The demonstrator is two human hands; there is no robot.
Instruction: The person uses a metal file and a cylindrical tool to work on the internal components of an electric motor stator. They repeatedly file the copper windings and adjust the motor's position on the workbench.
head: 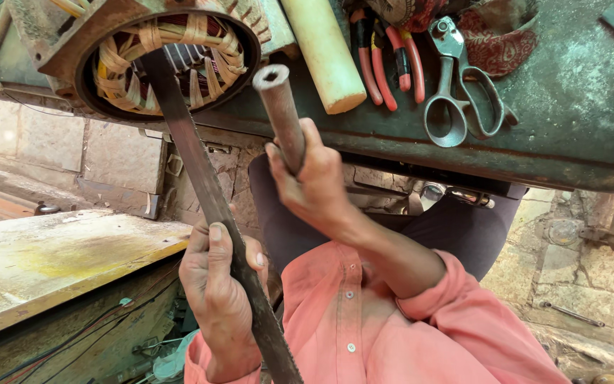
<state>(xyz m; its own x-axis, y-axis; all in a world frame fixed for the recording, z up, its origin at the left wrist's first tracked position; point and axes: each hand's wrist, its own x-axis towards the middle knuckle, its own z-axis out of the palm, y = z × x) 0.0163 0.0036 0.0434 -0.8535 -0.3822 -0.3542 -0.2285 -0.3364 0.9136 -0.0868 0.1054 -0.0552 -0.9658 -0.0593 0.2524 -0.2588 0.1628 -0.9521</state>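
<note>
The left hand [218, 299] is closed around a long flat metal blade [207, 192], thumb laid along its face and fingers wrapped behind it. From the hand the blade runs up and away, and its far end sits inside a round motor housing [87, 43], against the coils of tan-wrapped copper winding [200, 32] that ring the opening. The near end of the blade passes below the hand, out toward the bottom edge of the view.

The right hand [314, 181] is just beside the left and a little higher, shut in a fist on a rusty metal pipe [282, 107]. The pipe stands tilted, its hollow open end pointing up above the knuckles, close to the blade but not touching it.

Beyond the right hand, on a worn green metal surface [577, 92], lie a cream-coloured round stick [325, 53], red-handled pliers [385, 60] and a pair of steel scissors [460, 92]. To the outer side of the left hand is a stained wooden board [51, 256]
</note>
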